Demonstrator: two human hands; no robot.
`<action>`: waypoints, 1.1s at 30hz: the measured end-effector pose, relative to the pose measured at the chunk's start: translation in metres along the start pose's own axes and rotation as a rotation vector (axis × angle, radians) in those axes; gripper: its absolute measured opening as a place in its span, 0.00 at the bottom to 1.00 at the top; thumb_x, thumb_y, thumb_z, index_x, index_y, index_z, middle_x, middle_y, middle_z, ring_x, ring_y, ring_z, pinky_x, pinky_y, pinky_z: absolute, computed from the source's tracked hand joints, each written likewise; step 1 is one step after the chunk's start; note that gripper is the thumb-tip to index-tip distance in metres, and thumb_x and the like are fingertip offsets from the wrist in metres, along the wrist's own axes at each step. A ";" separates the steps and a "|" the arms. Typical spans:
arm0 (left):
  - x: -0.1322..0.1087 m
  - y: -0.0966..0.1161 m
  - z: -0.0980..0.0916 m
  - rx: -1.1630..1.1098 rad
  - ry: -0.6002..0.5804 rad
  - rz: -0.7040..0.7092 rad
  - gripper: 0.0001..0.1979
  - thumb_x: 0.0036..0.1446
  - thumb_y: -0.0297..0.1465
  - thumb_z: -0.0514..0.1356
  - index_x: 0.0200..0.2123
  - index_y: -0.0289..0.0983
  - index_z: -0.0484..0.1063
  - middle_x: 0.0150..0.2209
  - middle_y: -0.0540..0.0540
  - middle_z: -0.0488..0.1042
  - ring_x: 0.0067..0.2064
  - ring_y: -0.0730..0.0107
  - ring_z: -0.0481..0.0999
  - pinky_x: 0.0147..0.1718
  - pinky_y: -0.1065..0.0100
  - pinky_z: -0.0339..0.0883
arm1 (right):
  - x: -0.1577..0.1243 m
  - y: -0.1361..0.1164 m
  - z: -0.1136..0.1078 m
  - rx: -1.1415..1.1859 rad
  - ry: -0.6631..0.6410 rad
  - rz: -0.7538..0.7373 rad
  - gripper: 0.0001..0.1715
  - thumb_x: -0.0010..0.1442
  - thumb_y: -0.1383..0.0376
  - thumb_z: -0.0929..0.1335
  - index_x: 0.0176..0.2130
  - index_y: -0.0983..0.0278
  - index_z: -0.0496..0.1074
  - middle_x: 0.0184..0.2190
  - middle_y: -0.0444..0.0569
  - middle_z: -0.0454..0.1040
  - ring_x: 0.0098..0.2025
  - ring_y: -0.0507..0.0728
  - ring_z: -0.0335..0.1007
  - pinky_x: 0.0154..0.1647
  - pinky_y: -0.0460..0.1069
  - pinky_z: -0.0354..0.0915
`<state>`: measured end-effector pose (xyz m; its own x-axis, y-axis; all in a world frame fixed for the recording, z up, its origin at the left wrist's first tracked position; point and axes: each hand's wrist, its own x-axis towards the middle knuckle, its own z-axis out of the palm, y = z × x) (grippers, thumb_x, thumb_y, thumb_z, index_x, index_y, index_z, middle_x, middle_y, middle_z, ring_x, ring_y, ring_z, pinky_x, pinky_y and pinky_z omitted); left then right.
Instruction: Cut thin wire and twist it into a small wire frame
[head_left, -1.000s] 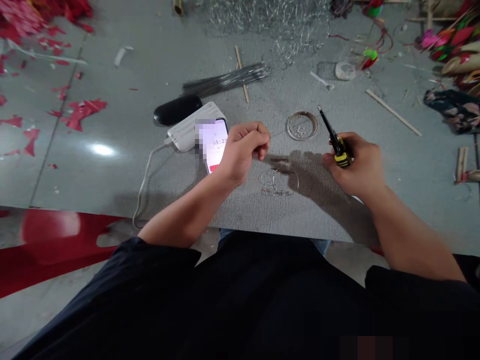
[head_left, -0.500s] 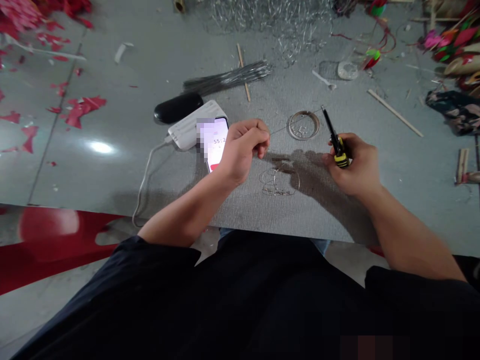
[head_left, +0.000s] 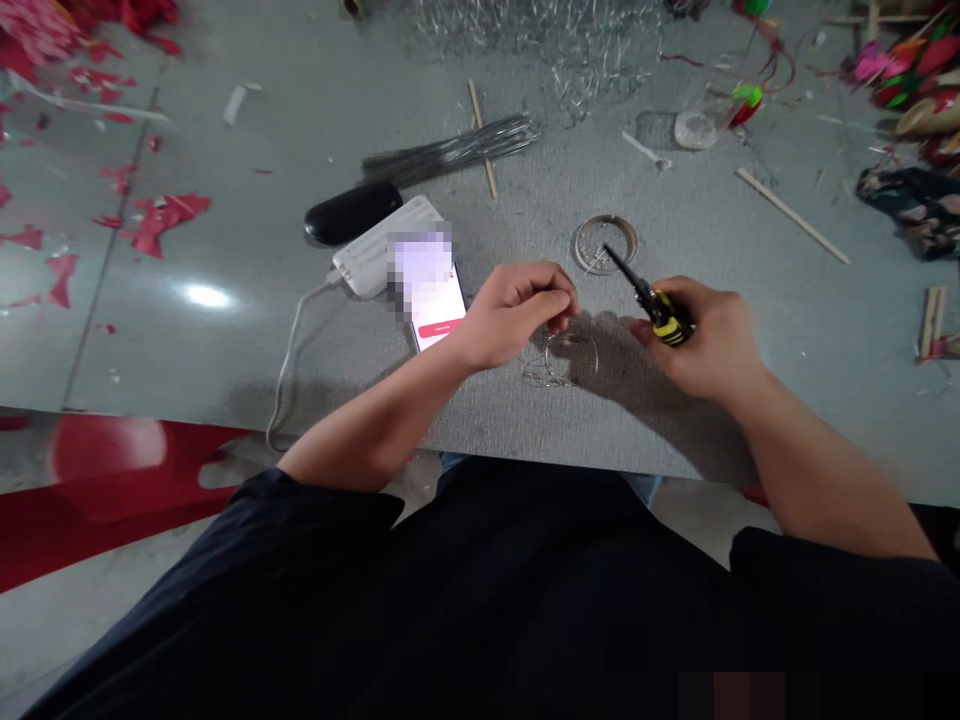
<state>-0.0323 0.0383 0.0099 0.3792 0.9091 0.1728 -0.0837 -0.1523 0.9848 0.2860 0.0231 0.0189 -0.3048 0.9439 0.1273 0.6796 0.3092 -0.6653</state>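
My left hand [head_left: 521,310] is closed in a pinch on a thin wire [head_left: 592,267] that sticks out to the upper right. My right hand [head_left: 712,335] grips long-nosed pliers [head_left: 658,312] by their black and yellow handles. Their tip points up and left and meets the wire's far end; whether the jaws clamp it I cannot tell. Behind that tip lies a shallow round ring [head_left: 634,240] with small clear bits inside. Bent wire loops [head_left: 598,357] rest on the table below my left fingers.
A lit phone [head_left: 442,305] leans on a white power strip [head_left: 352,265] beside a black case [head_left: 352,213]. Further back are a bundle of straight wires [head_left: 450,150], a thin stick [head_left: 793,215] and tangled silvery wire [head_left: 525,30]. Red scraps [head_left: 169,220] lie left.
My left hand has moved right with the wire, uncovering more of the phone. The pliers have tilted left, bringing their tip from right of the ring to over it, at the wire's end.
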 end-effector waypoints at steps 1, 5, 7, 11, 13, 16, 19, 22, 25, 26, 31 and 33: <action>-0.001 0.000 0.001 -0.004 -0.019 0.018 0.13 0.77 0.37 0.73 0.37 0.39 0.86 0.36 0.46 0.85 0.34 0.70 0.83 0.38 0.62 0.82 | -0.001 -0.001 0.001 -0.011 -0.028 -0.012 0.20 0.67 0.48 0.81 0.53 0.55 0.85 0.42 0.52 0.90 0.40 0.68 0.87 0.46 0.62 0.78; -0.004 -0.003 0.001 0.010 -0.008 0.074 0.17 0.81 0.43 0.74 0.39 0.40 0.85 0.35 0.47 0.84 0.34 0.68 0.84 0.37 0.61 0.83 | -0.008 -0.003 0.007 -0.042 -0.117 -0.027 0.19 0.68 0.48 0.82 0.54 0.51 0.86 0.41 0.51 0.91 0.40 0.71 0.88 0.44 0.62 0.77; -0.005 -0.006 0.000 0.044 0.017 0.109 0.20 0.83 0.47 0.73 0.40 0.41 0.85 0.33 0.48 0.82 0.34 0.67 0.84 0.37 0.61 0.82 | -0.010 -0.004 0.008 -0.048 -0.128 -0.037 0.20 0.68 0.49 0.81 0.55 0.51 0.86 0.43 0.51 0.92 0.40 0.71 0.88 0.44 0.62 0.77; -0.006 -0.014 -0.001 0.141 0.056 0.198 0.27 0.87 0.57 0.70 0.40 0.42 0.84 0.30 0.49 0.80 0.33 0.67 0.82 0.35 0.60 0.79 | -0.009 -0.005 0.007 -0.057 -0.136 -0.036 0.21 0.66 0.54 0.80 0.57 0.53 0.87 0.45 0.52 0.93 0.40 0.70 0.88 0.44 0.62 0.75; -0.005 -0.018 0.000 0.171 0.067 0.234 0.29 0.87 0.60 0.69 0.40 0.43 0.84 0.30 0.50 0.79 0.32 0.67 0.81 0.35 0.60 0.78 | -0.008 -0.004 0.007 -0.054 -0.133 -0.049 0.22 0.65 0.54 0.79 0.57 0.55 0.87 0.44 0.53 0.93 0.38 0.69 0.87 0.43 0.61 0.73; -0.005 -0.019 0.001 0.183 0.078 0.271 0.31 0.87 0.62 0.69 0.40 0.43 0.83 0.29 0.50 0.78 0.31 0.67 0.81 0.36 0.59 0.78 | -0.007 -0.002 0.007 -0.046 -0.123 -0.074 0.23 0.65 0.54 0.78 0.57 0.57 0.86 0.43 0.53 0.92 0.37 0.68 0.85 0.42 0.61 0.71; -0.007 -0.013 0.002 0.202 0.098 0.220 0.31 0.85 0.63 0.69 0.40 0.43 0.84 0.28 0.50 0.78 0.32 0.64 0.81 0.38 0.57 0.80 | -0.006 -0.002 0.007 -0.055 -0.121 -0.063 0.22 0.65 0.53 0.78 0.56 0.55 0.85 0.43 0.52 0.91 0.38 0.69 0.85 0.43 0.62 0.72; -0.010 -0.005 0.005 0.239 0.121 0.117 0.28 0.84 0.61 0.71 0.41 0.44 0.85 0.29 0.48 0.79 0.34 0.62 0.82 0.42 0.55 0.82 | -0.006 -0.004 0.004 -0.071 -0.125 -0.017 0.21 0.64 0.51 0.81 0.55 0.50 0.85 0.44 0.51 0.91 0.42 0.73 0.88 0.46 0.64 0.76; -0.012 0.000 0.007 0.260 0.144 0.099 0.26 0.83 0.59 0.72 0.41 0.45 0.84 0.29 0.49 0.78 0.33 0.62 0.80 0.42 0.55 0.81 | -0.006 -0.004 0.003 -0.090 -0.128 0.004 0.22 0.64 0.48 0.83 0.55 0.48 0.85 0.45 0.51 0.92 0.45 0.76 0.89 0.49 0.66 0.79; -0.012 0.001 0.008 0.265 0.152 0.100 0.25 0.83 0.58 0.72 0.40 0.45 0.84 0.29 0.49 0.77 0.33 0.62 0.79 0.41 0.56 0.80 | -0.006 -0.004 0.003 -0.095 -0.126 0.005 0.23 0.65 0.48 0.83 0.56 0.48 0.85 0.46 0.51 0.92 0.46 0.76 0.89 0.50 0.67 0.80; -0.012 0.004 0.009 0.313 0.164 0.126 0.20 0.83 0.48 0.71 0.37 0.44 0.81 0.29 0.50 0.76 0.33 0.64 0.77 0.41 0.56 0.77 | -0.007 0.000 0.006 -0.089 -0.117 -0.016 0.23 0.66 0.49 0.82 0.57 0.51 0.85 0.46 0.52 0.92 0.45 0.74 0.89 0.50 0.66 0.79; -0.012 0.005 0.009 0.330 0.171 0.148 0.19 0.83 0.45 0.71 0.36 0.44 0.80 0.29 0.49 0.77 0.34 0.63 0.78 0.41 0.55 0.76 | -0.007 0.001 0.007 -0.095 -0.122 -0.022 0.23 0.65 0.50 0.81 0.57 0.51 0.85 0.47 0.52 0.92 0.45 0.74 0.89 0.49 0.65 0.79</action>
<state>-0.0292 0.0234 0.0130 0.2241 0.9150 0.3354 0.1855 -0.3779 0.9071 0.2840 0.0162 0.0125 -0.3956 0.9172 0.0467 0.7301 0.3450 -0.5898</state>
